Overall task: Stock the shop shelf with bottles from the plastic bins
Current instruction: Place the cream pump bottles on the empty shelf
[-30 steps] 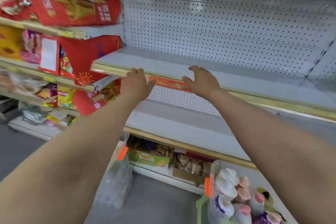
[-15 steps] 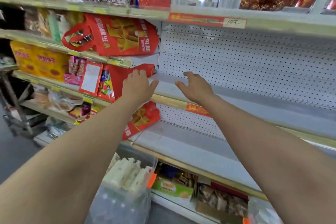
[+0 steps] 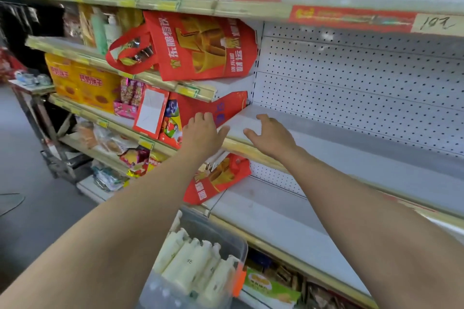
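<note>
A bare white shop shelf with a pegboard back runs from the centre to the right. Both my arms reach out to its left front corner. My left hand is at the shelf's left end, fingers against a red gift bag that leans there. My right hand hovers over the shelf's front edge with fingers spread, holding nothing. Below my left arm a clear plastic bin holds several cream-coloured bottles lying side by side.
A second bare shelf lies below the first. Red gift bags, yellow boxes and snack packs fill the shelves to the left. Another red bag pokes onto the lower shelf. Boxed goods sit on the bottom shelf.
The view has swung left and up, so the bin of cream bottles now shows and the bin of pink-capped bottles is out of frame. Both hands slid left along the shelf edge.
</note>
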### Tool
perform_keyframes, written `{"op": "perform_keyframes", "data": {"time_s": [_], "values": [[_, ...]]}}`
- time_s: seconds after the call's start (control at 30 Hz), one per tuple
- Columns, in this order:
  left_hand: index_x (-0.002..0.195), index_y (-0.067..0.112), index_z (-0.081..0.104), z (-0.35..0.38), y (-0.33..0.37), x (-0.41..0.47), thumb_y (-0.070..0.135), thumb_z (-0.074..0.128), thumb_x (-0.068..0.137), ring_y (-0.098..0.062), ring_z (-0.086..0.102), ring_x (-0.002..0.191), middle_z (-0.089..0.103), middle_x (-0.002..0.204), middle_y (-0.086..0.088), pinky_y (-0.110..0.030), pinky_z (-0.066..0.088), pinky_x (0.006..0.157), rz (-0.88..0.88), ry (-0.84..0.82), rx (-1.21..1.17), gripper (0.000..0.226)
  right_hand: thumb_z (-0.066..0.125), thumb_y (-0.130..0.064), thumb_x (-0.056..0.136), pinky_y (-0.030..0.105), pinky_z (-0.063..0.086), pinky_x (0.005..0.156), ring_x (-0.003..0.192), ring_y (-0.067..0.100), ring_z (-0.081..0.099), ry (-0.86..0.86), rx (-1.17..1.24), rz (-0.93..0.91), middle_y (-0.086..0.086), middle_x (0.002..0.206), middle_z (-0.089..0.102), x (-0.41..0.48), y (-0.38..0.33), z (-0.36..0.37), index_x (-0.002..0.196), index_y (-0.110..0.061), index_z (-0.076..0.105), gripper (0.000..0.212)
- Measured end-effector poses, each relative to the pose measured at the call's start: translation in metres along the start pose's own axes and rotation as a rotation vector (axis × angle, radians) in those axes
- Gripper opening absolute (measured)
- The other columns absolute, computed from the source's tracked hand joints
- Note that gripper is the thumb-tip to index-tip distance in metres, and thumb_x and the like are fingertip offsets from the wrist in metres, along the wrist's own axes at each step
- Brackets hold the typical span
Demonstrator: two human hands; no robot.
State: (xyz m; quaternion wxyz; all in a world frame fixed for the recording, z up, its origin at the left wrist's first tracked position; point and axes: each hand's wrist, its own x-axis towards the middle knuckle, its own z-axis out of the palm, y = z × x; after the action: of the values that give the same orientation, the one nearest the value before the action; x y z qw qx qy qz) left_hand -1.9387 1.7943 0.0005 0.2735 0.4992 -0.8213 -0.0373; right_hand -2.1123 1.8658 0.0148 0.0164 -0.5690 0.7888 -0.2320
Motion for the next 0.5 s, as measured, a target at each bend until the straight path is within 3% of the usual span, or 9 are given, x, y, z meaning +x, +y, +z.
{"op": "perform_keyframes", "data": {"time_s": [0.17,0.37,0.5], "values": [[0.133,0.001,0.046,0.061,-0.05,0.009,0.055,0.047,0.095,-0.04,0.049,0.12,0.052,0.13,-0.021,-0.05,0.042,0.097,-0.055,-0.135,-0.03,0.066,0.05,-0.058,0.094,0.041,0.045,0.102,0.131,0.031,0.049,-0.115,0.002,0.06,0.01,0.146,0.048,0.017,0.005,0.067,0.149,-0.021,0.038,0.068],[0.133,0.0,0.044,0.136,-0.12,0.012,0.055,0.044,0.096,-0.04,0.047,0.123,0.049,0.133,-0.022,-0.05,0.041,0.098,-0.103,-0.373,-0.058,0.066,0.05,-0.05,0.097,0.038,0.047,0.094,0.125,0.027,0.055,-0.17,-0.016,0.075,0.005,0.139,0.056,0.008,0.02,0.156,0.143,-0.023,0.046,0.053],[0.136,-0.003,0.039,0.186,-0.171,-0.008,0.055,0.043,0.097,-0.042,0.05,0.118,0.05,0.129,-0.025,-0.051,0.045,0.097,-0.088,-0.596,-0.081,0.07,0.05,-0.052,0.098,0.038,0.046,0.101,0.129,0.024,0.053,-0.33,0.001,0.241,0.005,0.146,0.051,-0.015,0.029,0.221,0.147,-0.018,0.042,0.061]]}}
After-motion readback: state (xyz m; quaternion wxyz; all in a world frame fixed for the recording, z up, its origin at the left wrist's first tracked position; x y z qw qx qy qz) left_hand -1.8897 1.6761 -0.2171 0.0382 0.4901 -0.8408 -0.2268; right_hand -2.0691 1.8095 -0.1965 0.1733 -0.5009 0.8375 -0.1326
